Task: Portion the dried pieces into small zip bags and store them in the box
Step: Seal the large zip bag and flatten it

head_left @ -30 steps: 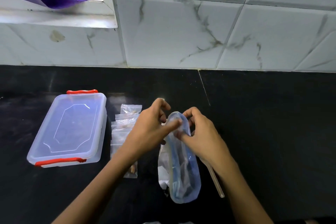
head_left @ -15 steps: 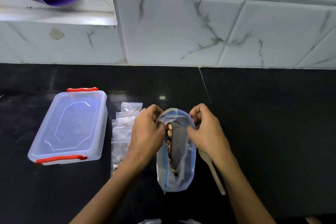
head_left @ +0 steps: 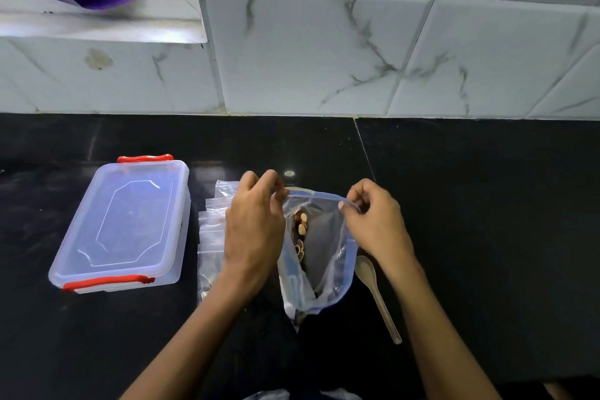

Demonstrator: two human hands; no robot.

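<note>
Black stone counter under marbled wall tiles: left hand (head_left: 253,230) and right hand (head_left: 376,224) each pinch a rim of the big zip bag (head_left: 319,256), spreading its mouth, which points toward the wall, long axis toward the person. Dried pieces (head_left: 302,227) show inside. Judged step: opening the supply; next, scooping with the spoon (head_left: 373,289) into small zip bags (head_left: 211,237) beside the shut box (head_left: 126,224).

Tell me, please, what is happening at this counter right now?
A person is holding a large zip bag open with both hands: the left hand pinches one side of its mouth, the right hand the other. Dried pieces show inside. Small zip bags lie beside it on the black counter, a spoon rests untouched by the right wrist, and the clear box with red clips sits lidded to the left.
</note>
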